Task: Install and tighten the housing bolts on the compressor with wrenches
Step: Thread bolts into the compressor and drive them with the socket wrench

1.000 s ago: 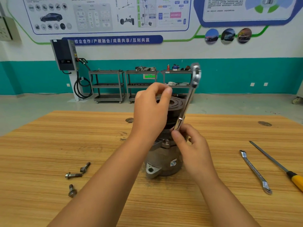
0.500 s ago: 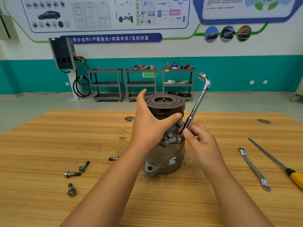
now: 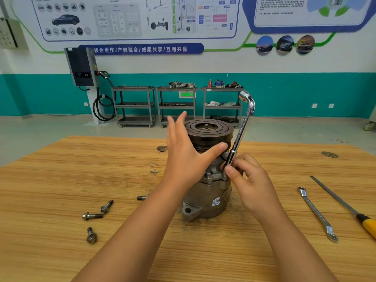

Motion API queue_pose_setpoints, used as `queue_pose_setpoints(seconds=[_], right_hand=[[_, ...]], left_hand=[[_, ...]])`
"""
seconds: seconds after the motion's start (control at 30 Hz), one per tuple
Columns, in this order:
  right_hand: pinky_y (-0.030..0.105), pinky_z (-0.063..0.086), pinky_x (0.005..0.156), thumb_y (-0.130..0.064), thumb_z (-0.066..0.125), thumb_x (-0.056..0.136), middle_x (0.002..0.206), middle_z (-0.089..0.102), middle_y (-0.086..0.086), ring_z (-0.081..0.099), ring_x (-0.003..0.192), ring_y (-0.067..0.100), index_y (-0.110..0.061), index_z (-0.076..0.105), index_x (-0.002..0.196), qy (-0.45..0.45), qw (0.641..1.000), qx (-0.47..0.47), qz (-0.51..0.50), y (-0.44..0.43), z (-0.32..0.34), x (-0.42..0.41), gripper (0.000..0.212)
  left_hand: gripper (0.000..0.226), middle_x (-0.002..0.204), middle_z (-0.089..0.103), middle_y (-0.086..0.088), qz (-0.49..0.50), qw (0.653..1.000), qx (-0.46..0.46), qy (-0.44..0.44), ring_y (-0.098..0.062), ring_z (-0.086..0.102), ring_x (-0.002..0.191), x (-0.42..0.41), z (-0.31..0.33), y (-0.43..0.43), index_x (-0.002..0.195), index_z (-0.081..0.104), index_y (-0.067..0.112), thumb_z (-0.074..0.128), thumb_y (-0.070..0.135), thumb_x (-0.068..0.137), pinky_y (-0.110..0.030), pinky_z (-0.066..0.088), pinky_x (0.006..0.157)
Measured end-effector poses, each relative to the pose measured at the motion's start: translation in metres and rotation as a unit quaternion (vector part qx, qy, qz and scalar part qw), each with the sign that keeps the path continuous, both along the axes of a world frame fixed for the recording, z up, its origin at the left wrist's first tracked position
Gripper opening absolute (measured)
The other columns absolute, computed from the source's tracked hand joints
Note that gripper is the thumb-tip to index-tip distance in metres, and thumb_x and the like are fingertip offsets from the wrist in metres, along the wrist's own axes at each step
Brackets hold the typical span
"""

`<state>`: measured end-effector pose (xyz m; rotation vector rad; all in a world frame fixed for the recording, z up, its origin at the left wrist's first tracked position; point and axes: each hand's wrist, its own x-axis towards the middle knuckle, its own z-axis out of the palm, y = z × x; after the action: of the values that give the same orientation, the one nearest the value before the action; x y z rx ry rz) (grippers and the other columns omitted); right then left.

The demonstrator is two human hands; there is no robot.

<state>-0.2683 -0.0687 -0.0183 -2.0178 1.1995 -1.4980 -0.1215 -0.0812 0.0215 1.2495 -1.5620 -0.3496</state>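
At mid-surface [image 3: 61, 180] the right hand [image 3: 252, 182] pinches the L-shaped socket wrench [image 3: 241, 135], shaft near-upright, leaning right, on the upright compressor [image 3: 207, 192], while the left hand [image 3: 187, 157], fingers spread, touches its pulley.

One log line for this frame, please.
left hand: open, against compressor | right hand: pinches socket wrench at its lower end, by the housing | loose bolts: on table, left
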Motion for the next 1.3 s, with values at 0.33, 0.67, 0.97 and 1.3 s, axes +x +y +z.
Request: queue_pose_setpoints(seconds=[0.33,0.67,0.97,1.3], right_hand=[[0.014,0.036,0.072,-0.013,0.062,0.089,0.079,0.047,-0.009,0.047,0.075,-0.001,-0.036,0.052,0.073,0.006,1.000,0.016,0.000,0.003,0.003,0.001,0.030],[0.008,0.039,0.064,-0.020,0.069,0.082,0.076,0.052,-0.006,0.049,0.070,0.004,-0.026,0.064,0.077,-0.131,0.990,0.052,0.008,-0.001,-0.006,0.004,0.009],[0.012,0.038,0.065,-0.008,0.057,0.092,0.077,0.057,-0.019,0.051,0.074,0.001,-0.034,0.067,0.087,-0.138,0.987,0.052,0.063,-0.007,-0.008,0.002,0.029],[0.018,0.040,0.069,-0.012,0.062,0.088,0.080,0.053,0.000,0.049,0.074,0.010,-0.027,0.064,0.083,-0.165,0.984,0.050,0.045,-0.008,-0.011,0.006,0.016]], left_hand=[[0.015,0.074,0.067,0.017,-0.066,0.993,-0.082,0.057,0.004,0.064,0.075,-0.027,0.058,0.015,0.085,0.067,0.027,0.074,0.040,0.081,-0.025,0.054,0.081],[0.018,0.072,0.072,0.015,-0.114,0.990,-0.031,0.073,0.007,0.063,0.066,-0.016,0.056,0.007,0.073,0.072,0.028,0.066,0.033,0.089,-0.003,0.043,0.061],[0.023,0.079,0.075,0.009,-0.167,0.983,0.024,0.067,-0.002,0.069,0.071,-0.012,0.061,0.010,0.099,0.071,0.015,0.052,0.029,0.098,-0.002,0.043,0.057],[0.020,0.089,0.071,0.002,-0.114,0.993,0.007,0.030,-0.012,0.066,0.087,-0.023,0.057,0.015,0.095,0.068,0.019,0.069,0.036,0.086,-0.032,0.052,0.081]])
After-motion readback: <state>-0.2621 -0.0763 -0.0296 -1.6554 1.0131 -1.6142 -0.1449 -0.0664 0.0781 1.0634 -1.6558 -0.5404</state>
